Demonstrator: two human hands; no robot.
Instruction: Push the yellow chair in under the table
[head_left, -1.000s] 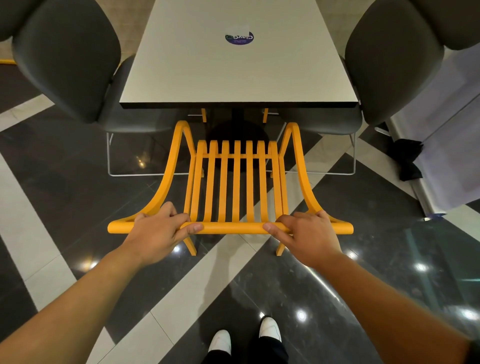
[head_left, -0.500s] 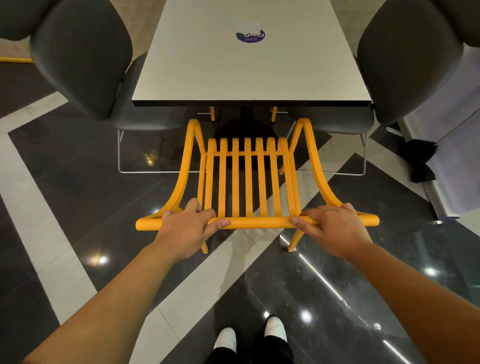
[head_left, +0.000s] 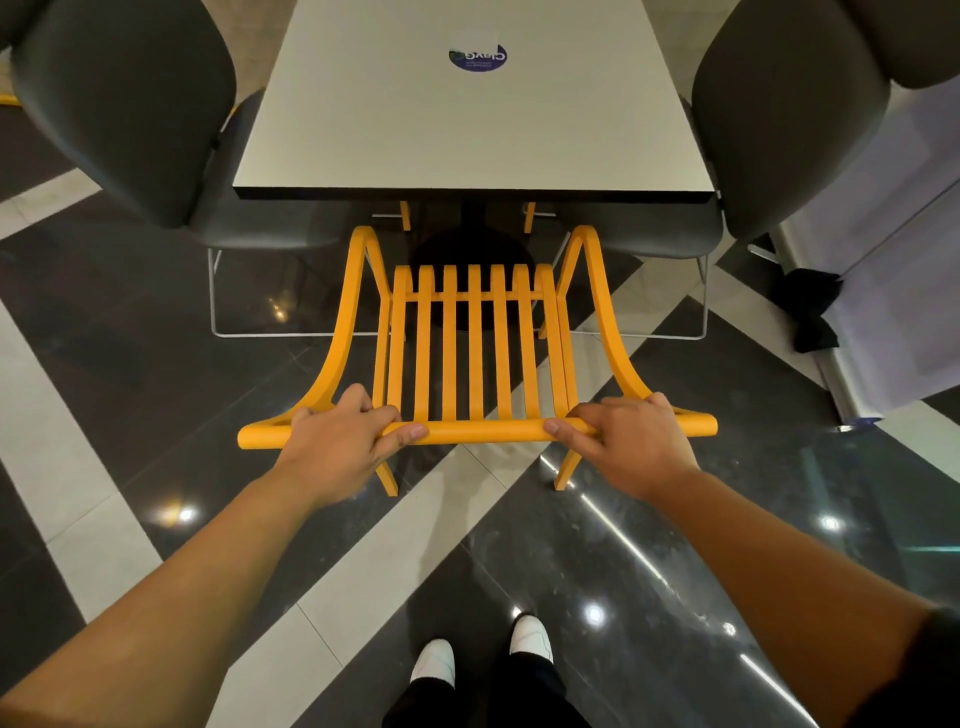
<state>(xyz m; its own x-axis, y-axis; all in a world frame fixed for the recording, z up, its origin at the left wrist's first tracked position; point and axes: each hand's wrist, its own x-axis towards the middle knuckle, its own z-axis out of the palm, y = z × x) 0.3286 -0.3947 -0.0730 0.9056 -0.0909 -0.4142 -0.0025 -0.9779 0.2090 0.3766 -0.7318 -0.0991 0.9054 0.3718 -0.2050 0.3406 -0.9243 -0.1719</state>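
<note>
The yellow chair (head_left: 475, 343) with a slatted back stands in front of me, facing the white table (head_left: 467, 124). Its armrest tips reach close to the table's near edge, and its seat is hidden below the back. My left hand (head_left: 343, 441) grips the top rail of the chair back left of centre. My right hand (head_left: 628, 441) grips the same rail right of centre. Both arms stretch forward. The table's black pedestal base (head_left: 470, 249) shows behind the slats.
Two grey upholstered chairs flank the table, one at the left (head_left: 135, 104) and one at the right (head_left: 779, 104). A second yellow chair's legs (head_left: 405, 215) show under the table's far side. A black object (head_left: 815, 312) lies by a white wall panel at right. My white shoes (head_left: 478, 654) stand on glossy tiles.
The chair has slid forward towards the table with both hands still on its top rail. The view has shifted closer to the table.
</note>
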